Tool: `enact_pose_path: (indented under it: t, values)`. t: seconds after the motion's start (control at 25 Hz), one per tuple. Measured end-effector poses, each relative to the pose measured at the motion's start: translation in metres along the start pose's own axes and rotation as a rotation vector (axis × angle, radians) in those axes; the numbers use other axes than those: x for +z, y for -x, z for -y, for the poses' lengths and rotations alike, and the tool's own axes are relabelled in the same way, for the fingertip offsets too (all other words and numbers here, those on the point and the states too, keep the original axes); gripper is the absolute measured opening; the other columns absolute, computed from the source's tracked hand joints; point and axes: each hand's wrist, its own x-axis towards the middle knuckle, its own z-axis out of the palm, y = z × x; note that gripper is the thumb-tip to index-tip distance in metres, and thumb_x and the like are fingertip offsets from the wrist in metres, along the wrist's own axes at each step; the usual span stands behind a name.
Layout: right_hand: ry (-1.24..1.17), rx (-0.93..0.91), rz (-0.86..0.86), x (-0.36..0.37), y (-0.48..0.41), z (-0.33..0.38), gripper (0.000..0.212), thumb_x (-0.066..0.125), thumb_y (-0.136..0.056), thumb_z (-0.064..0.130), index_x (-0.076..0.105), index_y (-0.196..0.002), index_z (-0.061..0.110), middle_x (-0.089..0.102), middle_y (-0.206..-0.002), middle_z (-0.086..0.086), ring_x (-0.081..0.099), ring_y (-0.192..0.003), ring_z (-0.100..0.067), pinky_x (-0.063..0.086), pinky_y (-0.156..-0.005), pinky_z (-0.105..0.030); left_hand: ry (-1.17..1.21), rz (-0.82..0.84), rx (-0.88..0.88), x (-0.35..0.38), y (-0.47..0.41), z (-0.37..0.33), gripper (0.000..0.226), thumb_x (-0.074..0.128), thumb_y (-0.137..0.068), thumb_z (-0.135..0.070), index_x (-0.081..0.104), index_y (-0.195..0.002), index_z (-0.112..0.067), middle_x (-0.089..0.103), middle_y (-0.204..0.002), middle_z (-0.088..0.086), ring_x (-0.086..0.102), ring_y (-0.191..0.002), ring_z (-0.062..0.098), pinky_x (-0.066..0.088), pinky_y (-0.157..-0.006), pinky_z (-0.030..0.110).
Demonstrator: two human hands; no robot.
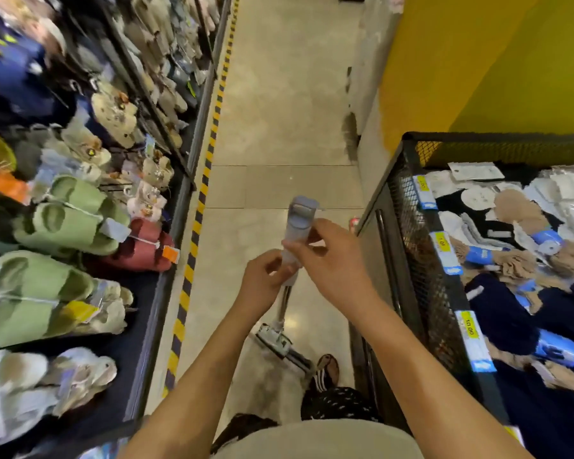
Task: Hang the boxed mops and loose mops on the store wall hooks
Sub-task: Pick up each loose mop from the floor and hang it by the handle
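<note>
Loose mop (292, 260) held upright at centre, head (280, 342) down near floor at 6 o'clock. Left hand (262, 283) closed round handle low; right hand (332, 260) pinching grey top end, probably readying its hanging loop. No wall hooks in view. Slipper racks at 9 o'clock.

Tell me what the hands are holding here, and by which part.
A loose mop, held upright by its grey handle grip: the left hand lower down, the right hand just above. Its head rests on the floor.
</note>
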Motion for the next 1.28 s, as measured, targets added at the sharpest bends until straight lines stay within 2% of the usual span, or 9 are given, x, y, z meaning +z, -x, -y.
enact_pose_path:
  t: [0.16, 0.28, 0.4, 0.6, 0.72, 0.84, 1.04, 1.16, 1.28]
  values:
    - [-0.049, -0.179, 0.095, 0.058, 0.02, 0.051, 0.015, 0.071, -0.086, 0.018, 0.06, -0.088, 0.027, 0.058, -0.08, 0.022, 0.059, -0.079, 0.011, 0.048, -0.069, -0.008, 0.16, -0.168, 0.002, -0.059, 0.05, 0.007, 0.004, 0.064, -0.089, -0.014, 0.062, -0.091, -0.012, 0.064, -0.08, 0.0, 0.06, -0.073, 0.0, 0.046, -0.067, 0.017]
    - [-0.147, -0.285, 0.139, 0.093, 0.033, 0.083, 0.009, 0.069, -0.087, 0.014, 0.064, -0.094, 0.019, 0.062, -0.084, 0.014, 0.059, -0.079, 0.007, 0.044, -0.069, -0.008, 0.275, -0.313, 0.034, -0.092, 0.079, 0.009, 0.047, 0.065, -0.07, -0.049, 0.063, -0.09, -0.006, 0.065, -0.083, 0.01, 0.061, -0.077, 0.02, 0.048, -0.068, 0.033]
    - [-0.21, -0.416, 0.198, 0.115, 0.042, 0.111, 0.008, 0.064, -0.089, 0.013, 0.065, -0.097, 0.013, 0.061, -0.084, 0.008, 0.057, -0.077, 0.006, 0.04, -0.068, -0.006, 0.301, -0.419, 0.078, -0.119, 0.105, 0.005, 0.068, 0.067, -0.066, -0.058, 0.061, -0.093, 0.004, 0.064, -0.082, 0.016, 0.059, -0.075, 0.021, 0.044, -0.066, 0.038]
    - [-0.234, -0.639, 0.369, 0.145, 0.05, 0.154, 0.005, 0.061, -0.091, 0.023, 0.061, -0.087, 0.02, 0.057, -0.075, 0.01, 0.05, -0.068, 0.004, 0.035, -0.06, -0.008, 0.28, -0.654, 0.055, -0.156, 0.152, -0.002, 0.059, 0.064, -0.067, -0.062, 0.062, -0.09, -0.007, 0.067, -0.079, 0.01, 0.058, -0.07, 0.016, 0.043, -0.064, 0.037]
    - [-0.227, -0.728, 0.454, 0.163, 0.052, 0.165, 0.023, 0.055, -0.092, 0.028, 0.061, -0.079, 0.01, 0.055, -0.07, -0.007, 0.044, -0.063, -0.012, 0.034, -0.056, -0.023, 0.162, -0.817, 0.0, -0.166, 0.181, -0.008, 0.041, 0.065, -0.069, -0.059, 0.059, -0.073, -0.019, 0.061, -0.06, -0.014, 0.051, -0.057, 0.001, 0.038, -0.055, 0.024]
    - [-0.292, -0.766, 0.594, 0.176, 0.064, 0.178, 0.019, 0.053, -0.091, 0.033, 0.056, -0.077, 0.022, 0.047, -0.067, 0.003, 0.04, -0.061, -0.009, 0.034, -0.055, -0.025, 0.127, -0.993, -0.024, -0.168, 0.216, -0.017, 0.045, 0.064, -0.067, -0.058, 0.057, -0.072, -0.013, 0.055, -0.055, -0.019, 0.045, -0.053, -0.002, 0.031, -0.05, 0.017]
    - [-0.462, -0.865, 0.864, 0.186, 0.102, 0.191, 0.021, 0.058, -0.091, 0.028, 0.049, -0.076, 0.039, 0.043, -0.065, 0.013, 0.042, -0.057, 0.0, 0.029, -0.055, -0.01, 0.087, -1.271, -0.122, -0.147, 0.27, -0.023, 0.039, 0.063, -0.068, -0.058, 0.053, -0.069, -0.021, 0.049, -0.054, -0.017, 0.04, -0.052, 0.001, 0.029, -0.051, 0.019]
    - [-0.524, -0.994, 1.034, 0.189, 0.14, 0.189, 0.015, 0.059, -0.09, 0.029, 0.052, -0.076, 0.028, 0.044, -0.068, 0.018, 0.045, -0.063, 0.003, 0.031, -0.06, -0.008, 0.135, -1.502, -0.141, -0.116, 0.311, -0.024, 0.042, 0.064, -0.07, -0.056, 0.06, -0.078, -0.015, 0.054, -0.062, -0.009, 0.047, -0.059, 0.004, 0.036, -0.056, 0.023]
    - [-0.567, -1.135, 1.184, 0.187, 0.181, 0.186, 0.014, 0.058, -0.092, 0.025, 0.057, -0.08, 0.016, 0.047, -0.073, 0.018, 0.046, -0.069, 0.006, 0.035, -0.063, -0.009, 0.159, -1.676, -0.157, -0.08, 0.346, -0.028, 0.052, 0.065, -0.072, -0.052, 0.063, -0.091, -0.004, 0.063, -0.078, 0.014, 0.056, -0.069, 0.013, 0.042, -0.061, 0.027]
